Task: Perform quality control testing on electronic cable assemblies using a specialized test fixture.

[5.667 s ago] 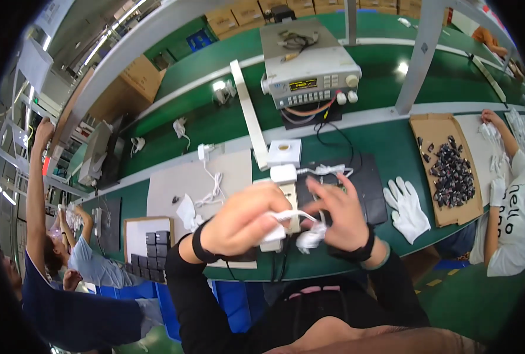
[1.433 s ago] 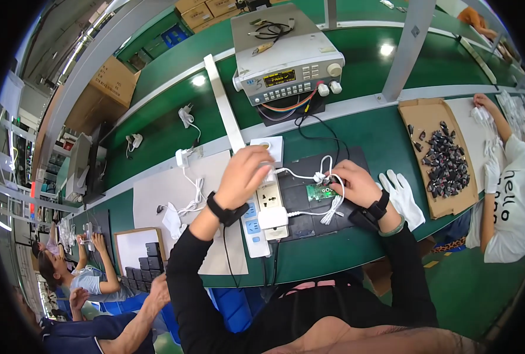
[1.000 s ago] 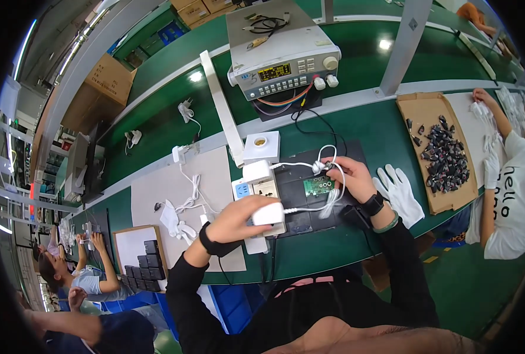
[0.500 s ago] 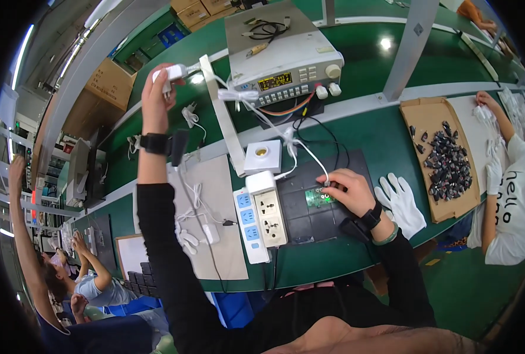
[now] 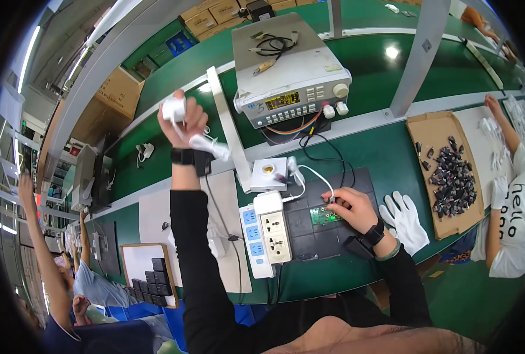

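Left hand [image 5: 184, 123] raised above the counter [image 5: 339, 272], grip around a white charger [image 5: 174, 108] partly covered by fingers, right hand [image 5: 357, 210] pinching a white cable end [image 5: 332, 199] at the green circuit board [image 5: 321, 217], connector tip hidden.

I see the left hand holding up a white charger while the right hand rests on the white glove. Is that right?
Not quite: the right hand is not on the white glove. The head view shows it pinching the end of a white cable at the green circuit board. The left hand is indeed holding up a white charger.
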Tool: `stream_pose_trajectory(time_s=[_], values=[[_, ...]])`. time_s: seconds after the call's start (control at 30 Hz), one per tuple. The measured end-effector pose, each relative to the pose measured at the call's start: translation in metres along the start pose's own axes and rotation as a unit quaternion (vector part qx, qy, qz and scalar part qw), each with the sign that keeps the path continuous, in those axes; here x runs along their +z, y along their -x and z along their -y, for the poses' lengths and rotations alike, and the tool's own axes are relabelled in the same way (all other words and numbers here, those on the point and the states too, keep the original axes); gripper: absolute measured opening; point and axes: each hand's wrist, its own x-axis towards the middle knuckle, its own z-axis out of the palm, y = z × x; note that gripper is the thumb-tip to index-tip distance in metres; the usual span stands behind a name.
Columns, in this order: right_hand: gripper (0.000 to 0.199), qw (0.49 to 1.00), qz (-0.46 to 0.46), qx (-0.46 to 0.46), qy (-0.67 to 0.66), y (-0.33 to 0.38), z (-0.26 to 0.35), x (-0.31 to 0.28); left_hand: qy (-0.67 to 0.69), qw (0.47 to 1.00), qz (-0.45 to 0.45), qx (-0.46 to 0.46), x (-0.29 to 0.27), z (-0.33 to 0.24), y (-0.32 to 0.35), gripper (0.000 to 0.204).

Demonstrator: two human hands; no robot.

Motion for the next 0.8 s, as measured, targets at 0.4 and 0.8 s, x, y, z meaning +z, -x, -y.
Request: stream_pose_trajectory(time_s=[0.4, 0.8], values=[[0.023, 0.991, 0.028, -0.044, 0.127, 0.006, -0.001, -0.005, -0.045, 0.942, 0.329, -0.047, 0.096, -0.048, 0.014, 0.045], [0.023, 0.991, 0.048, -0.064, 0.103, 0.004, 0.000, -0.004, -0.551, 0.805, -0.215, -0.033, -0.008, -0.046, -0.043, 0.037]])
